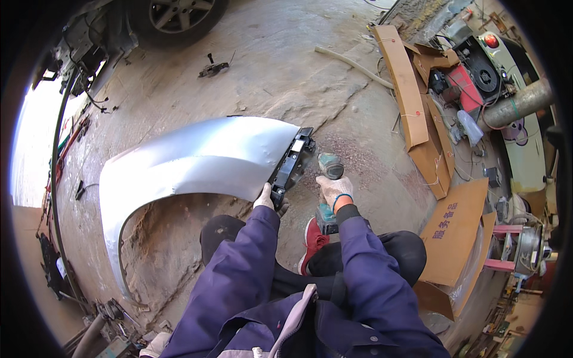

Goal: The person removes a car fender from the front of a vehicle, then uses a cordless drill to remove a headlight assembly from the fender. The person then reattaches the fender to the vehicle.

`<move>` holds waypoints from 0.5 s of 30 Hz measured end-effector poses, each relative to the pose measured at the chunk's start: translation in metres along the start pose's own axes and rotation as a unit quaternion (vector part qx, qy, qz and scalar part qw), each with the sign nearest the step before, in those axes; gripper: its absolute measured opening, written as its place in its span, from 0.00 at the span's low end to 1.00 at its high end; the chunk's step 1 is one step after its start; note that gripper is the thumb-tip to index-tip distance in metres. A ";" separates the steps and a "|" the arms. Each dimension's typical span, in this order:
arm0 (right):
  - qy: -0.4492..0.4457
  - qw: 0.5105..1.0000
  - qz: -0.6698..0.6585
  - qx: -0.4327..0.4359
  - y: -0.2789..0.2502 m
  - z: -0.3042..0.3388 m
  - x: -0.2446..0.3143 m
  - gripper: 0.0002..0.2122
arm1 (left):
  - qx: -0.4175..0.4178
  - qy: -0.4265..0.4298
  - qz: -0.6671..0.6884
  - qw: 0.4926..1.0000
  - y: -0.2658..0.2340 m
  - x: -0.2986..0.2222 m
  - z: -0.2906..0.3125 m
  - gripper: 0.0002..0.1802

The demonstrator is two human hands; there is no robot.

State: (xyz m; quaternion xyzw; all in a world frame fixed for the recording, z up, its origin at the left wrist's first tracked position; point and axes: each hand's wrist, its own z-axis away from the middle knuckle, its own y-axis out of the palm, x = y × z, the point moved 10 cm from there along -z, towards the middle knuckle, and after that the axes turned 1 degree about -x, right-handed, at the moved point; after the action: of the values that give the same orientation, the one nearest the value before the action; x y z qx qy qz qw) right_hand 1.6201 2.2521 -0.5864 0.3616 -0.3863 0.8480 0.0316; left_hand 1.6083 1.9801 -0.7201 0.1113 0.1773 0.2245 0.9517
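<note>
A silver car fender [203, 156] lies on the ground in front of me, its wheel arch curving toward my left side. Along its right end runs a black plastic bracket [289, 167]. My left hand [266, 199], in a pale glove, is closed on the near end of that bracket at the fender's corner; some fingers are hidden underneath. In my gloved right hand [335, 191] is a teal cordless driver [330, 164], gripped by the handle, with its battery [326, 218] below. The driver is just right of the bracket, apart from it.
Flattened cardboard [412, 113] and an open carton [455, 230] lie on the right, near a grey pipe [519, 104] and assorted car parts. A car wheel [179, 18] stands at the far left. A small black part [213, 67] and a pale hose [352, 64] rest on the floor beyond the fender.
</note>
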 end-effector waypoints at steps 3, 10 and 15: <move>0.025 0.999 -0.040 0.001 0.010 -0.006 -0.018 0.14 | 0.004 0.028 0.022 0.999 0.001 -0.011 0.013 0.20; 0.030 0.995 0.097 0.011 0.016 0.005 -0.022 0.27 | 0.006 0.149 -0.098 0.984 0.006 -0.049 0.042 0.17; 0.016 0.997 0.068 0.022 0.028 0.008 -0.019 0.26 | 0.012 0.215 -0.353 0.910 0.020 -0.057 0.054 0.24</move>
State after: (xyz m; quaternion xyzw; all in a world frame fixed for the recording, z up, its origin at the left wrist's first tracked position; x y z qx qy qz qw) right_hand 1.6296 2.2312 -0.6123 0.3213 -0.3908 0.8621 -0.0273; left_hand 1.5738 1.9633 -0.6484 0.0016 0.4079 -0.1099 0.9064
